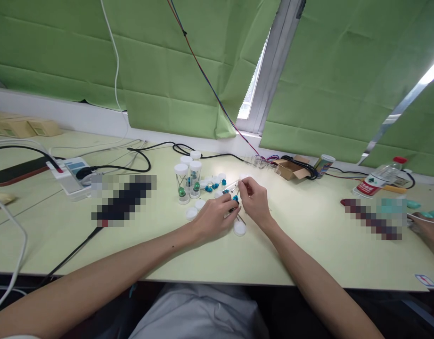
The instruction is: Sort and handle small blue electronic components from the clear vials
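My left hand (pixel 217 214) is low over the table, its fingers curled together beside a small blue piece (pixel 235 198) with thin dark stems. My right hand (pixel 254 200) pinches a thin stem rising from that blue piece. What else the left fingers hold is hidden. A clear tube (pixel 233 186) lies just behind both hands. More small blue pieces (pixel 214 186) are scattered to the left of it. Several clear tubes with white caps (pixel 182 181) stand farther left, green pieces visible inside some. One loose white cap (pixel 240 229) rests just in front of my hands.
Two more white caps (pixel 192 213) lie left of my hands. A power strip (pixel 70 174) and cables are at the left. At the back right are an open cardboard box (pixel 290 168), a can (pixel 324 165) and a water bottle (pixel 378 179). Another person's hand (pixel 427 228) is at the right edge.
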A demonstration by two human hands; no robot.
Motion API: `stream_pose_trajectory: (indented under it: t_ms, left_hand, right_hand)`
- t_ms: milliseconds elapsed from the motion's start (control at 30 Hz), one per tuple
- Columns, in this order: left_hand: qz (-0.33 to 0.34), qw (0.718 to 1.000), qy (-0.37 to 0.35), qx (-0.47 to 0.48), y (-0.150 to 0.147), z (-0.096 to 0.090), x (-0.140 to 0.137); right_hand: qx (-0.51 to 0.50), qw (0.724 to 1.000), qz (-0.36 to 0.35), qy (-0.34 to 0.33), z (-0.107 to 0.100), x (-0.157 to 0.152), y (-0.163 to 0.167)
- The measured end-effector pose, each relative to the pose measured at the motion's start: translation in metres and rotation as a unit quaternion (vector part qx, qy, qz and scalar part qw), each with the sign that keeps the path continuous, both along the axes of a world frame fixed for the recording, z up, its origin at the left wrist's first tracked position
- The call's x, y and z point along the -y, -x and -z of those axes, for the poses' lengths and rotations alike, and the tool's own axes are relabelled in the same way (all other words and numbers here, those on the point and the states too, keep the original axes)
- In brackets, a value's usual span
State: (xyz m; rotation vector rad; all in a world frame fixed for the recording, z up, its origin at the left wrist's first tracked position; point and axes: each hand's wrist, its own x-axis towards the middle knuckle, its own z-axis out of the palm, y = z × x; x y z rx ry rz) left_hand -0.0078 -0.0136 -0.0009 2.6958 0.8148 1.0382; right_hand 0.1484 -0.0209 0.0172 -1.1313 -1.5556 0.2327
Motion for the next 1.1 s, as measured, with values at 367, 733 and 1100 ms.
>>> stream_pose_trajectory:
  t_ms: [367,733,1100]
  left_hand:
    - [0.008,0.996,0.046,0.077,-0.0010,0.0020,-0.0060]
    - [0.053,0.993,0.080,0.071,-0.0015,0.0027,-0.0076]
    - [0.064,0.992,0.084,0.065,-0.0009,0.0049,-0.0097]
  right_hand:
    - [0.026,0.998,-0.025,-0.046,0.0026,0.0002,0.0020]
    - [0.013,0.998,-0.010,-0.058,0.0035,0.0008,0.0020]
    - [0.001,0.998,-0.008,-0.067,0.0001,0.0032,0.0023]
